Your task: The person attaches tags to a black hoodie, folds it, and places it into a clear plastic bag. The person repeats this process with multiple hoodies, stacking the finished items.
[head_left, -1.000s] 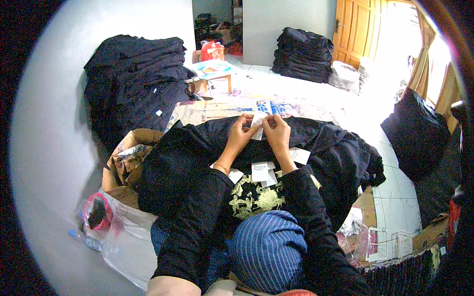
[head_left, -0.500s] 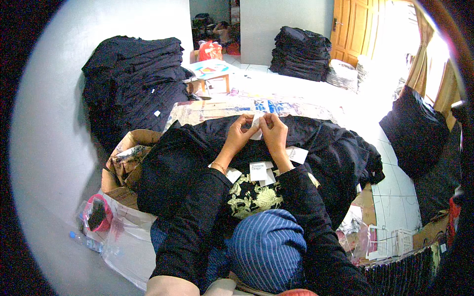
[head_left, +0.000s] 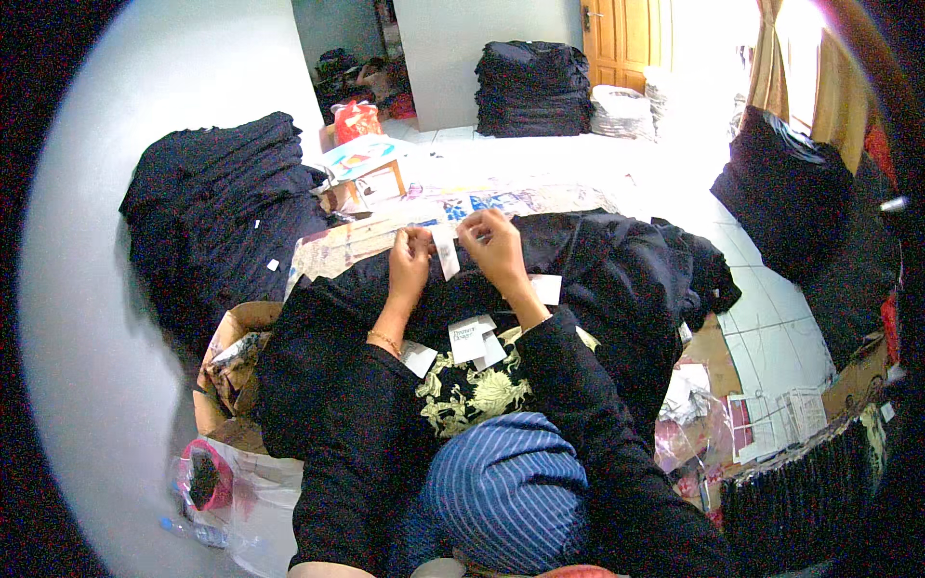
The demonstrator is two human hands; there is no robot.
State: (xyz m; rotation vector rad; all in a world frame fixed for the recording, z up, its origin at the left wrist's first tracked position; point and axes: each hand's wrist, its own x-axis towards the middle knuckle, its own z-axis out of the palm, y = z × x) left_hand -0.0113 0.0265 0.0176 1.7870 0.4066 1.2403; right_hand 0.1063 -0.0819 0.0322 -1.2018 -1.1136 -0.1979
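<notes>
Showing between left hand (head_left: 411,260) and right hand (head_left: 494,252), the two apart, white tag (head_left: 446,254) runs lengthwise fore-and-aft near black cloth's (head_left: 588,255) far edge, left hand nearer; whether either grips it, cannot tell.

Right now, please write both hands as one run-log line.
left hand: left of white rectangular tag, grip unclear | right hand: right of tag, grip unclear | beneath: black garments

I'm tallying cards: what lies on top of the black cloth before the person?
Several white cards, some overlapping, near a pale yellow print. The black sleeves and blue striped fabric hide whatever lies beneath.
</notes>
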